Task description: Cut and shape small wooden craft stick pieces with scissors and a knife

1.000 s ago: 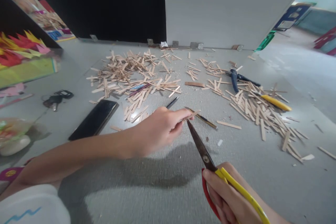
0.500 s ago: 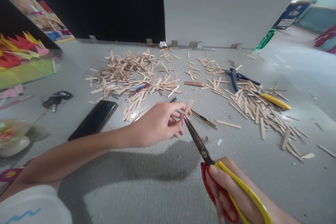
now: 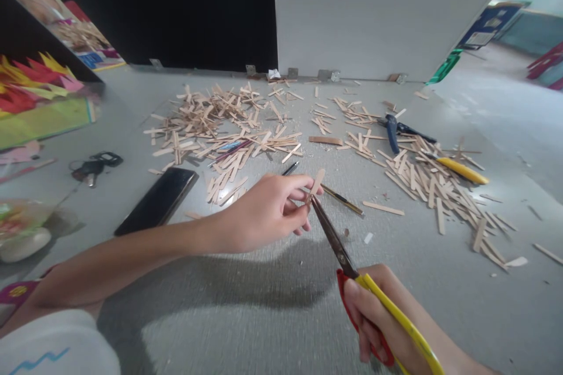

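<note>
My left hand (image 3: 268,211) pinches a short wooden stick (image 3: 316,183) between thumb and fingers, holding it tilted above the grey floor. My right hand (image 3: 387,322) grips the red and yellow handles of a pair of scissors (image 3: 338,249). The dark blades point up and left, and their tip meets the lower end of the stick. A black pen (image 3: 289,168) and a thin gold-and-black tool (image 3: 341,200) lie on the floor just beyond my left hand.
Heaps of wooden sticks (image 3: 220,129) and cut sticks (image 3: 422,181) cover the floor ahead. Among them lie blue pliers (image 3: 393,132) and a yellow cutter (image 3: 461,170). A black phone (image 3: 158,199) and keys (image 3: 94,165) lie left, coloured paper (image 3: 35,94) beyond.
My left hand lifted the stick from flat to tilted upright. The scissors moved up to its lower end, and my right hand's grip on the handles shifted.
</note>
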{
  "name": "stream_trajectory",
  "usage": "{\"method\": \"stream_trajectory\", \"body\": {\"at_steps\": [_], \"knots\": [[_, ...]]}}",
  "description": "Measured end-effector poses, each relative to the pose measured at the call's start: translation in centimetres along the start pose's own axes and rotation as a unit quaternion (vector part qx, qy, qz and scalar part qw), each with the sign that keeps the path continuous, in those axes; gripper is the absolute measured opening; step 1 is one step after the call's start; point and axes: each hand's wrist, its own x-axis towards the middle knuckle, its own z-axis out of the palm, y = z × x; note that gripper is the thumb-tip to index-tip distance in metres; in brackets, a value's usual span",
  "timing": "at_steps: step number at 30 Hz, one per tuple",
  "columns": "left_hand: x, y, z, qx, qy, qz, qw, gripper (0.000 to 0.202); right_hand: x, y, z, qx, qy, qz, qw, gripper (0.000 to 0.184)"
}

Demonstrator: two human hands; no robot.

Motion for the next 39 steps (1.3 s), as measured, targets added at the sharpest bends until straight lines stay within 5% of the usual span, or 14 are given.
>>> {"method": "stream_trajectory", "body": {"at_steps": [11,29,39], "knots": [[-0.1,0.3,0.0,-0.007,-0.009,0.004,1.000,0.012,0.3,-2.6,0.7,-0.061,-0.003,0.007,0.998,0.073],[-0.1,0.0,-0.2,0.050,-0.023,0.026,0.998,0.013,0.6,-1.2,0.8,-0.062,0.005,0.010,0.998,0.073],[0.2,0.1,-0.4,0.116,-0.032,0.052,0.991,0.017,-0.3,-2.0,0.2,0.011,-0.055,0.080,0.995,0.069]]}}
